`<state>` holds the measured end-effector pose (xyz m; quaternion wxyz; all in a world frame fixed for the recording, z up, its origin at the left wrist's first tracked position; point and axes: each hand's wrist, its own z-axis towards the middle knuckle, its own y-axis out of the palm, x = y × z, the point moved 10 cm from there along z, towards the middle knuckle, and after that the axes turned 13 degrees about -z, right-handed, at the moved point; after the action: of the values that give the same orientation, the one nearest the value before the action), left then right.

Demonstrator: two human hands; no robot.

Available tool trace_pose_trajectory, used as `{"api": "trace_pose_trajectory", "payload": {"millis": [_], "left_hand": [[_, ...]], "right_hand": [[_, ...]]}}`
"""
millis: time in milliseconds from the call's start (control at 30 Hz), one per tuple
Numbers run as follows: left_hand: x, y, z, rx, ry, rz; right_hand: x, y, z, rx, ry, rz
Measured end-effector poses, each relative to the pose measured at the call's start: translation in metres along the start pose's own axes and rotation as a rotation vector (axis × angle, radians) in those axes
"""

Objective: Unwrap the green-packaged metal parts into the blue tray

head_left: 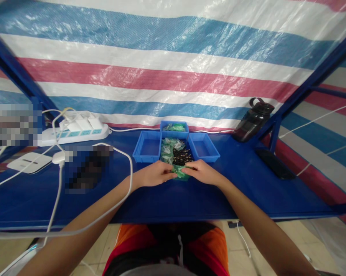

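Note:
My left hand (155, 173) and my right hand (200, 171) meet at the near edge of a blue tray (175, 153) on the blue table. Both pinch a small green plastic bag (180, 174) between their fingertips. That tray holds several green bags at its left and a heap of small black screws (182, 156) at its right. The bag's contents are too small to make out.
Blue bins stand left (147, 147), right (204, 147) and behind (174, 128), the rear one with green bags. A white power strip (75, 132) and white cables (124, 180) cross the left side. A dark bottle (252, 120) leans at back right, a black flat object (275, 164) nearer.

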<state>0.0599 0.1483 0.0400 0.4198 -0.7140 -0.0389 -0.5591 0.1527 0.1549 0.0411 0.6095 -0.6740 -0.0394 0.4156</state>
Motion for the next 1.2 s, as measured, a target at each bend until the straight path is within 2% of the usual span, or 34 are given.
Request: {"api": "trace_pose_trajectory", "payload": {"millis": [133, 267, 400, 567, 800, 1000, 1200], "left_hand": [[-0.003, 0.004, 0.0, -0.052, -0.056, -0.073], [-0.004, 0.008, 0.001, -0.085, -0.066, -0.102], [-0.008, 0.005, 0.001, -0.054, -0.098, -0.141], [-0.013, 0.004, 0.0, -0.042, -0.119, -0.167], [-0.018, 0.003, 0.001, -0.02, -0.169, -0.105], [-0.02, 0.005, 0.0, -0.065, -0.21, -0.046], [-0.021, 0.007, -0.001, -0.083, -0.208, -0.09]], "right_hand": [[-0.001, -0.004, 0.0, 0.042, 0.008, 0.046], [0.0, -0.003, -0.001, 0.02, 0.021, 0.118], [0.001, 0.003, -0.003, -0.014, 0.011, 0.107], [0.009, 0.015, -0.003, -0.075, 0.075, 0.265], [0.017, 0.014, -0.004, -0.033, 0.131, 0.327], [0.008, 0.026, -0.007, -0.215, 0.068, 0.164], [0.006, 0.025, -0.006, -0.221, 0.051, 0.093]]}}
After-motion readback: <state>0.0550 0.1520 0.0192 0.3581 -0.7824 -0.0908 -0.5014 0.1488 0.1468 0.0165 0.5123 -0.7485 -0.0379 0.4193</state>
